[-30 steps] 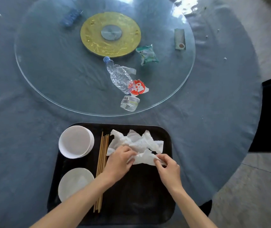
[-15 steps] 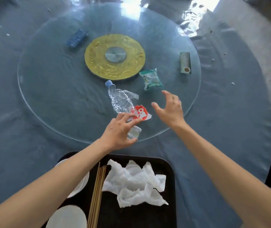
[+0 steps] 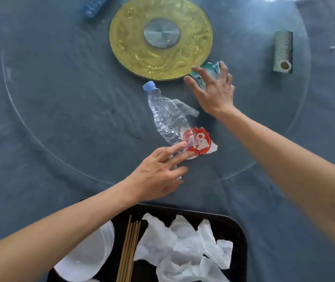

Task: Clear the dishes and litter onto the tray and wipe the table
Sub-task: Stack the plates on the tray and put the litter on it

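Since half a second ago the right hand (image 3: 215,92) has reached the green wrapper (image 3: 207,70), fingers spread. The left hand (image 3: 158,174), fingers apart, touches the crushed bottle (image 3: 166,117). Its cap points to the upper left.

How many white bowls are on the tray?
2. One white bowl sits at the left side of the black tray, beside the chopsticks. A second bowl barely peeks in at the bottom edge. The forearm may hide more.

Round surface (image 3: 30,190) under grey-blue cloth, carrying a clear glass turntable (image 3: 65,110) with a gold central disc (image 3: 160,58); bright daylight glare at 1 o'clock.
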